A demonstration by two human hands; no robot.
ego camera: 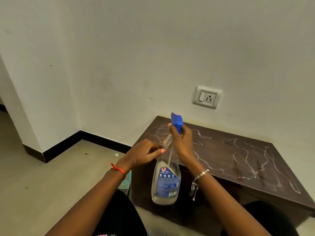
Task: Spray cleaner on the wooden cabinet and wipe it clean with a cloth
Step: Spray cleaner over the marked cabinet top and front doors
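Preparing the spray bottle [166, 181]
Right hand [181, 142] clasps the blue head; left hand [144, 154] pinches the neck. Aim at the chalk-marked cabinet [238, 160], frame right.

The cabinet [238, 159] top lies bare across the right of the frame. At centre the bottle [166, 181] and both hands block its left corner; the wall [153, 48] closes it behind.
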